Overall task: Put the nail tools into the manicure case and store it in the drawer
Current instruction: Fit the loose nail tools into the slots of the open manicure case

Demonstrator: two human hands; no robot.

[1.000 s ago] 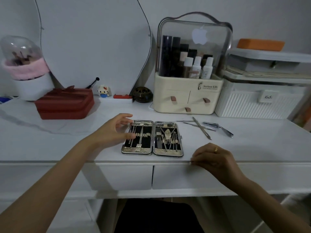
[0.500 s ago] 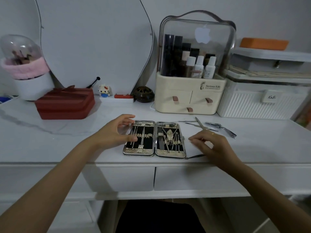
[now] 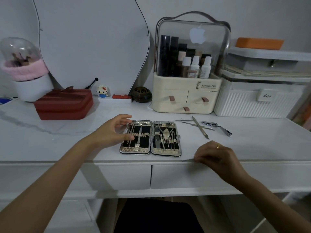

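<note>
Since half a second ago your right hand [image 3: 217, 158] has drawn back to the desk edge [image 3: 67, 163], pinching a thin tool [image 3: 188, 160] at the case's [image 3: 150, 137] 4 o'clock. Lift it clear, then slot it in. Left hand [image 3: 114, 132], fingers spread, steadies the open case.

Shiny metal tools [image 3: 203, 127] lie loose on the smooth white tabletop [image 3: 252, 145] (faintly marbled); the manicure case [image 3: 151, 138] rim gleams, textured.

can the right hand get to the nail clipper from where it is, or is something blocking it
Probably yes. The nail clipper lies in the open on the desk, beyond the right hand, with nothing between. But the fingers already pinch a thin tool at the desk edge.
</note>
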